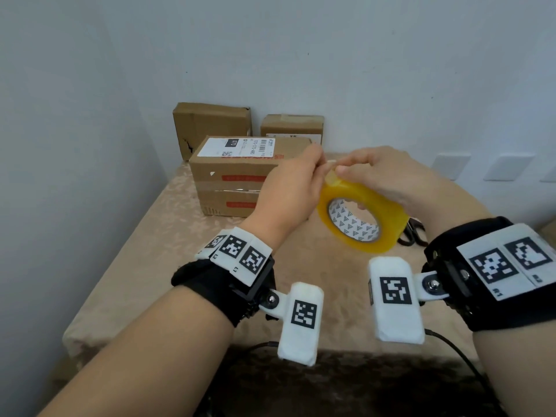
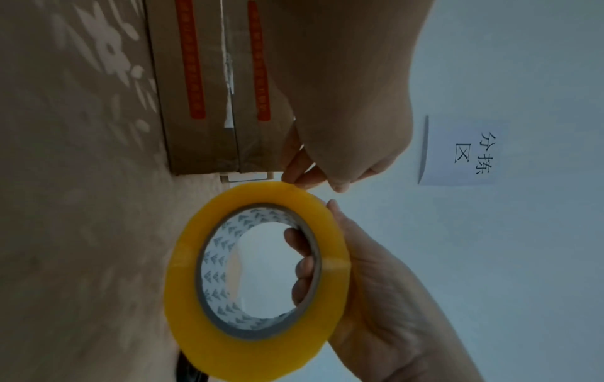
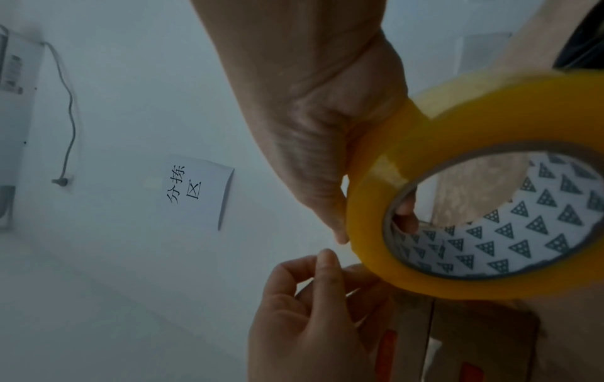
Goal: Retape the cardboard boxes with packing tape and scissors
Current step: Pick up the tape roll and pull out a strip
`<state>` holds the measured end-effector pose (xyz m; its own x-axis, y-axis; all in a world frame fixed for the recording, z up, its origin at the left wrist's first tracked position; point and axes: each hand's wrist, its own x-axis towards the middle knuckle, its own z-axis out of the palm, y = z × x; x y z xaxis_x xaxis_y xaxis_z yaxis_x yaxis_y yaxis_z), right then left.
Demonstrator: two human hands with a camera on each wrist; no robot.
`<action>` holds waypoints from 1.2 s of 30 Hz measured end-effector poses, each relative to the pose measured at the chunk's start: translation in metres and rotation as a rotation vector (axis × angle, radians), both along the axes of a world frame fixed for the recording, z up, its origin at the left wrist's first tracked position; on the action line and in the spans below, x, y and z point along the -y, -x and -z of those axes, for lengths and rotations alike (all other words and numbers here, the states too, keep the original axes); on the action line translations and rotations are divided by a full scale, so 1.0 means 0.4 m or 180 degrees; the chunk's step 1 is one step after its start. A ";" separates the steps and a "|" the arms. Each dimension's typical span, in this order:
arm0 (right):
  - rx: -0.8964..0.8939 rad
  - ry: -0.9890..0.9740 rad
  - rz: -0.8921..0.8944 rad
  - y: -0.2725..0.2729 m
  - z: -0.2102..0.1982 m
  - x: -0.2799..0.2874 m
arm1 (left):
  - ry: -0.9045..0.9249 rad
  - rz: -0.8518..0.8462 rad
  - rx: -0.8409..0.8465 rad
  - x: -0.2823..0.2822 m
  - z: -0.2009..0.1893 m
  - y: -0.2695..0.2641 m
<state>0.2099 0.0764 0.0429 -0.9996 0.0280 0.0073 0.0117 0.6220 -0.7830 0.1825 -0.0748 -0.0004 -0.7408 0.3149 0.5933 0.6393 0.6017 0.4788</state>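
Three boxes (image 1: 249,179) on beige tablecloth (image 1: 135,251)

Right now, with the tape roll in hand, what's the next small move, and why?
Probably pull the left hand away to draw out tape: its fingers pinch the free end at the tape roll, the right hand grips the roll, and no strip is out yet.

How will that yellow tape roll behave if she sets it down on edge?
The tape roll is a round ring, so on edge it would likely roll. Its wide hollow core suggests it is light. The right hand grips it through the core, probably securely.
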 end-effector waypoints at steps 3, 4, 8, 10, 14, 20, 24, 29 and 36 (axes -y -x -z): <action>-0.0082 -0.0284 0.0011 0.006 -0.006 0.008 | -0.0292 0.0043 0.0075 0.013 0.005 0.007; -0.0105 -0.0420 0.0031 0.011 -0.006 0.013 | -0.0334 0.0047 0.0097 0.017 0.003 0.008; -0.0157 -0.0995 0.0038 0.031 0.000 0.017 | -0.0416 0.0014 0.0117 0.023 -0.009 0.009; -0.0161 -0.1016 -0.0002 0.036 0.008 0.003 | -0.0424 0.0011 0.0114 0.024 -0.010 0.014; 0.0000 0.0218 -0.0331 0.030 0.028 -0.026 | -0.0603 -0.0034 0.0189 0.034 -0.018 0.031; -0.0409 -0.0101 0.0086 0.058 0.038 -0.029 | -0.0682 -0.0148 0.0142 0.050 -0.045 0.049; -0.0549 -0.0029 0.0253 0.073 0.053 -0.030 | -0.0459 -0.0513 0.0279 0.083 -0.043 0.081; -0.0439 -0.0287 0.0268 0.084 0.073 -0.061 | 0.0585 -0.1085 0.0755 0.148 -0.018 0.120; -0.0415 -0.0574 0.0327 0.079 0.067 -0.062 | 0.1442 -0.1013 0.0731 0.134 0.031 0.110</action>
<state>0.1784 0.1012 0.0163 -0.9818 0.1162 0.1502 -0.0117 0.7525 -0.6585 0.1387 -0.1286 -0.0128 -0.9337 0.2406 0.2652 0.3045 0.9232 0.2345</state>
